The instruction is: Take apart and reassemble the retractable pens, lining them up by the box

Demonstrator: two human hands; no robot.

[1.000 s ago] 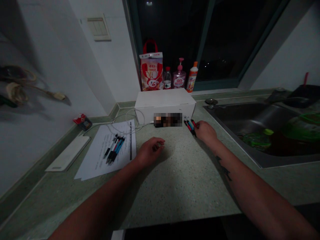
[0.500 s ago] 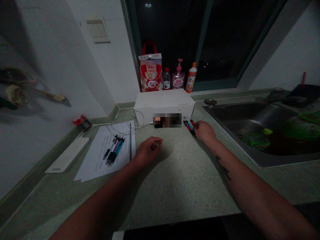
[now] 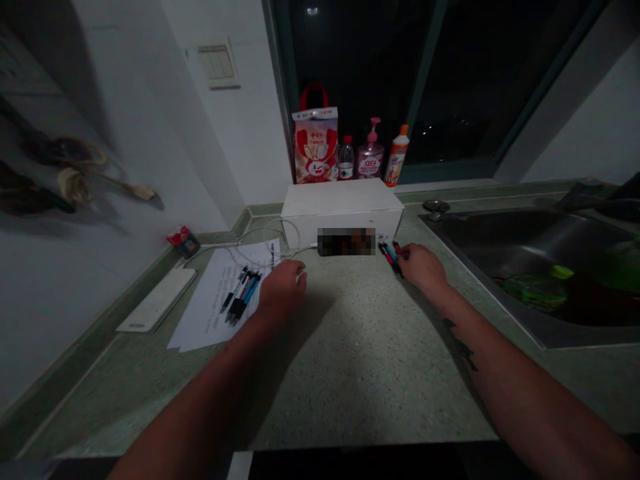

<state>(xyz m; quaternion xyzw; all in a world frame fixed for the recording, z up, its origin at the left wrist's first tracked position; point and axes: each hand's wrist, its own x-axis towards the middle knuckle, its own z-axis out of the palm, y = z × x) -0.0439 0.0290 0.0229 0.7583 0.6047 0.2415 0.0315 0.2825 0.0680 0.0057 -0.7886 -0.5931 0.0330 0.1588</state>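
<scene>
My left hand hovers over the counter beside the right edge of the papers, its fingers curled and partly hidden; whether it holds anything does not show. Several pens, black, blue, red and white, lie in a bunch on the papers. At the right end of the white box, my right hand pinches a red and black pen. Blue, red and black pens lie just left of its fingertips. A phone, its screen blurred out, leans against the box front.
A sink with green items is at the right. A white flat device and a red and black packet are at the left, with a white cable near the papers. Bottles and a bag stand behind the box.
The view has shifted, so the scene sits further right. My left hand has moved left toward the papers and pens. My right hand stays by the pens near the box.
</scene>
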